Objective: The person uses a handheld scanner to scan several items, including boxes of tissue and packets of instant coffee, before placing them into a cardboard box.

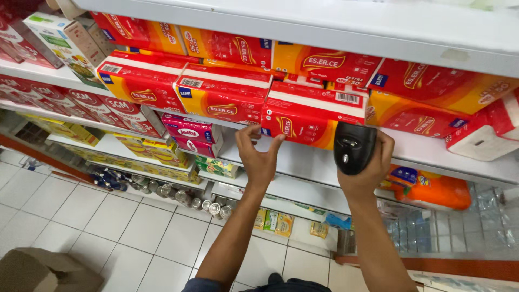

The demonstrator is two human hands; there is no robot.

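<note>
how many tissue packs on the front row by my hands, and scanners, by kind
Red-and-yellow tissue packs, front row: 3
Black handheld scanner, in the right hand: 1
Total: 4
The left hand touches the third pack.

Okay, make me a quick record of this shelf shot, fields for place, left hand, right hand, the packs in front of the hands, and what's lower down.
place: white shop shelf above a white tiled floor
left hand: fingers touching the lower edge of a red and yellow tissue pack
right hand: gripping a black handheld scanner raised toward that pack
neighbouring packs: same kind in a row, one just left
lower down: tins on the bottom shelf, cardboard box on the floor
</note>
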